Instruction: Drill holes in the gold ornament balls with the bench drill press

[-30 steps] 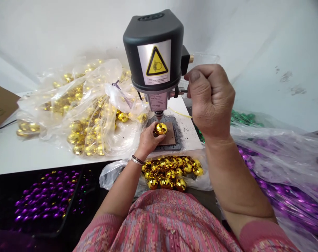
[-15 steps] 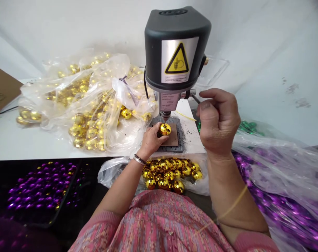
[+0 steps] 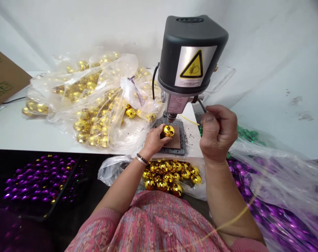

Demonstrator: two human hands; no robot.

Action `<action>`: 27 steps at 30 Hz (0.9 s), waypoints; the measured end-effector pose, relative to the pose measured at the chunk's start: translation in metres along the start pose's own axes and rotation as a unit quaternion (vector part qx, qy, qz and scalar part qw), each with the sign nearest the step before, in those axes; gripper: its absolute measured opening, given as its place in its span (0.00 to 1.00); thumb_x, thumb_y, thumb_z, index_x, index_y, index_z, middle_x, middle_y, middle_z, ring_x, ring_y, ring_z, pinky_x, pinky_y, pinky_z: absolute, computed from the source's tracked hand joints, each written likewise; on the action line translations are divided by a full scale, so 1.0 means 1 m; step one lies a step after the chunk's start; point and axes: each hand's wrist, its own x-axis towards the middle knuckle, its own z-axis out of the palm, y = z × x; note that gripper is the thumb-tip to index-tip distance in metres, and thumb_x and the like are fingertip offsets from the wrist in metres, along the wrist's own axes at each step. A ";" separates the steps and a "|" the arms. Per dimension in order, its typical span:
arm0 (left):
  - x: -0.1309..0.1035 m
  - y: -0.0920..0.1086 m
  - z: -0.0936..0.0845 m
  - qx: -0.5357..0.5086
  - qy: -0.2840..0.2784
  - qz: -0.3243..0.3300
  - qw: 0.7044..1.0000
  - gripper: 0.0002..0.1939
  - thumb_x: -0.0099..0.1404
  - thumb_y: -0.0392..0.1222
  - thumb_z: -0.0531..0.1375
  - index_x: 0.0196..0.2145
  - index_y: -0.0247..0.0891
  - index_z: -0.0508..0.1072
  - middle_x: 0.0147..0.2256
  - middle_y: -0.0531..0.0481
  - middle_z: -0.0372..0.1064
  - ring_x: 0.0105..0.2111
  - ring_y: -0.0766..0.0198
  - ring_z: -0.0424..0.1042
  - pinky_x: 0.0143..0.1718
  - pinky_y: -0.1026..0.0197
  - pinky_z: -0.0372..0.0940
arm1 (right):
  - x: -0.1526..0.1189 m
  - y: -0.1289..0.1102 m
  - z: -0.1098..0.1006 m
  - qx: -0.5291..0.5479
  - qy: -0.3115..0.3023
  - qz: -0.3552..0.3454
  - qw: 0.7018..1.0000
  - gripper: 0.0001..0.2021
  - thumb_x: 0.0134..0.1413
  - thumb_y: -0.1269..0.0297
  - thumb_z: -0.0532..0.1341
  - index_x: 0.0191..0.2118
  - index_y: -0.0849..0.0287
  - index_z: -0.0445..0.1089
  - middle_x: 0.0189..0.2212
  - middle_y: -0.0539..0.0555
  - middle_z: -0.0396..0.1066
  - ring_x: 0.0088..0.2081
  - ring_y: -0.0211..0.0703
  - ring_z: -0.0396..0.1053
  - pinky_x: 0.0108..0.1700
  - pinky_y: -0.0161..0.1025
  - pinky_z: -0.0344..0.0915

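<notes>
Head view, clock dial centred on the gold ball with 12 o'clock pointing away from me. My left hand (image 3: 154,141), at 8 o'clock, is clamped on the gold ball (image 3: 169,131), thumb at the near side and fingers at the far side. The ball sits above the brown board (image 3: 177,140) on the base plate (image 3: 169,151) of the drill press (image 3: 172,38); the chuck (image 3: 171,118) stands just over its top, though I cannot tell whether the bit touches. My right hand (image 3: 219,131), at 3 o'clock and well apart from the left, is curled around the end of the lever (image 3: 202,105).

Handling: I judge the ball light, thin-shelled and stiff, its mirrored skin slippery and easily scuffed or cracked. The best hold is low around its sides, fingertips below the crown and out of line with the bit.

Edges and room: the front edge of the worktop (image 3: 9,129) runs close at 6 o'clock, with loose gold balls (image 3: 163,171) just beyond it. The plastic bag (image 3: 96,101) crowds 9 to 10 o'clock; a narrow, crumb-strewn strip of worktop at 4 o'clock offers a little room.
</notes>
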 end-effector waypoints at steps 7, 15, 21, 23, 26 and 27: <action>-0.001 0.000 0.000 -0.001 -0.005 -0.008 1.000 0.31 0.62 0.42 0.68 0.62 0.35 0.70 0.49 0.39 0.78 0.51 0.46 0.73 0.54 0.50 0.67 | -0.024 0.014 0.007 0.039 0.015 0.003 0.999 0.08 0.64 0.65 0.58 0.44 0.56 0.74 0.32 0.49 0.73 0.34 0.32 0.72 0.39 0.35 0.71; 0.001 -0.002 0.001 -0.102 0.008 -0.009 0.995 0.26 0.57 0.40 0.70 0.54 0.38 0.74 0.44 0.45 0.79 0.46 0.51 0.75 0.50 0.53 0.69 | 0.033 -0.014 0.012 0.103 0.052 0.065 0.991 0.15 0.68 0.53 0.54 0.45 0.58 0.72 0.24 0.46 0.63 0.26 0.29 0.65 0.33 0.34 0.67; -0.035 -0.015 -0.026 -0.178 -0.053 0.038 0.982 0.31 0.54 0.41 0.71 0.56 0.38 0.73 0.47 0.46 0.77 0.45 0.56 0.75 0.49 0.56 0.70 | 0.068 -0.021 0.018 0.122 0.044 0.085 0.988 0.17 0.66 0.49 0.57 0.39 0.60 0.69 0.23 0.44 0.59 0.24 0.24 0.59 0.30 0.31 0.62; -0.047 -0.025 -0.042 -0.185 -0.081 0.049 0.978 0.34 0.52 0.46 0.73 0.57 0.40 0.75 0.46 0.46 0.78 0.40 0.59 0.75 0.46 0.57 0.70 | 0.065 -0.019 0.020 0.135 0.056 0.074 0.986 0.17 0.65 0.49 0.57 0.39 0.60 0.69 0.23 0.45 0.58 0.24 0.24 0.59 0.29 0.30 0.61; -0.044 -0.041 -0.062 -0.199 0.012 -0.013 0.980 0.25 0.60 0.51 0.68 0.52 0.40 0.78 0.41 0.47 0.79 0.34 0.62 0.72 0.41 0.58 0.70 | 0.061 -0.018 0.022 0.148 0.063 0.064 0.985 0.17 0.65 0.50 0.57 0.38 0.60 0.69 0.23 0.45 0.59 0.23 0.25 0.59 0.27 0.30 0.57; -0.036 -0.046 -0.066 -0.199 0.073 -0.047 0.976 0.21 0.63 0.51 0.64 0.51 0.39 0.79 0.40 0.46 0.79 0.34 0.62 0.73 0.41 0.58 0.70 | 0.061 -0.018 0.022 0.149 0.063 0.064 0.985 0.16 0.65 0.50 0.57 0.37 0.60 0.68 0.23 0.45 0.59 0.23 0.25 0.59 0.26 0.30 0.55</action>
